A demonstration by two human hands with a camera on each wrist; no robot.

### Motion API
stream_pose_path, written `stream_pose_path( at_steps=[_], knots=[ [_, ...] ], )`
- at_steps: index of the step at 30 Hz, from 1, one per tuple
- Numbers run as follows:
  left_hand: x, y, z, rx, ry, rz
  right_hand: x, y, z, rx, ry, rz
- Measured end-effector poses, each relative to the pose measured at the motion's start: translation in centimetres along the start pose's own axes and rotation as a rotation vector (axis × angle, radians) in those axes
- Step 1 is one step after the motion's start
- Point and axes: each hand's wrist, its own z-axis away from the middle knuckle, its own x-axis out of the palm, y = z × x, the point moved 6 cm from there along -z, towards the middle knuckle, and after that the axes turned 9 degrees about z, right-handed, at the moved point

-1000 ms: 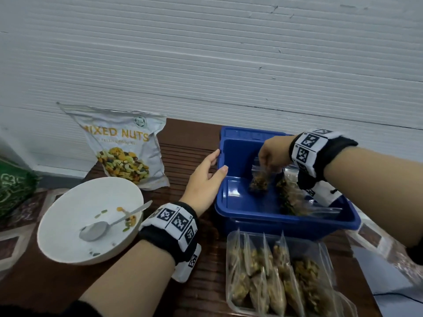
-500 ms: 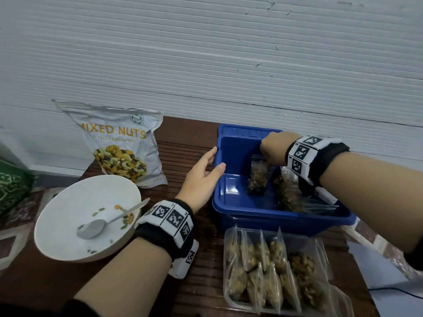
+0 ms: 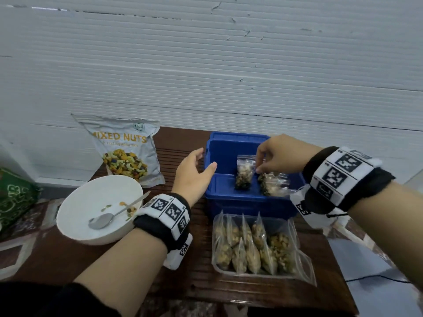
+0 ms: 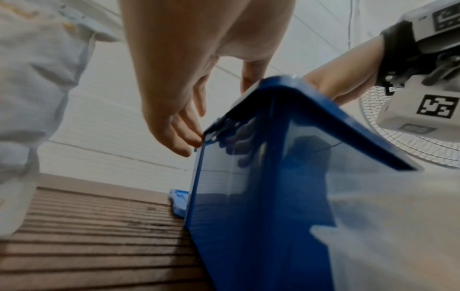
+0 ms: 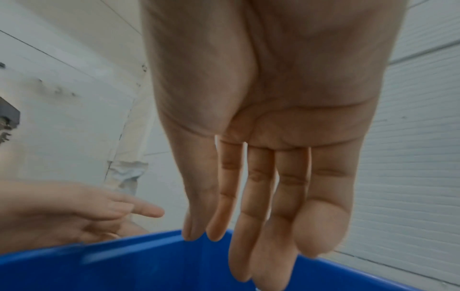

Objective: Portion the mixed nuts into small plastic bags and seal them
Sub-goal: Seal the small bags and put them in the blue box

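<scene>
A small clear bag of mixed nuts [image 3: 244, 173] stands upright inside the blue bin [image 3: 247, 207], against its back wall. My right hand [image 3: 266, 160] hovers just right of the bag's top. In the right wrist view its fingers [image 5: 261, 216] hang straight over the bin's rim [image 5: 124, 265] and hold nothing. My left hand [image 3: 200, 164] is open at the bin's left rim, and its fingertips [image 4: 189, 137] touch the bin's corner [image 4: 261, 196]. More filled bags [image 3: 272, 186] lie at the bin's right side.
A clear tray [image 3: 229, 272] packed with several filled bags sits in front of the bin. A white bowl [image 3: 80, 207] with a spoon [image 3: 109, 217] and a few nuts stands at the left. The Mixed Nuts pouch [image 3: 123, 149] leans on the wall. A green bag [image 3: 13, 197] lies far left.
My right hand lowered the small bag into the bin and let it go; its fingers are now straight beside the bag's top. The left hand stayed at the bin's rim.
</scene>
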Motion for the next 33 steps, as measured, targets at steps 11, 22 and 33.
stream_pose_path(
  at_steps=[11,22,33],
  knots=[
    [4.3,4.6,9.2,0.32,-0.096,-0.227,5.7,1.5,8.8,0.154,0.089,-0.323],
    [12.9,2.4,13.0,0.337,-0.645,-0.523,10.1,3.8,11.6,0.243,0.084,-0.354],
    [10.0,2.6,10.7,0.253,-0.38,-0.162,9.5,3.9,12.6,0.225,0.242,-0.532]
  ],
)
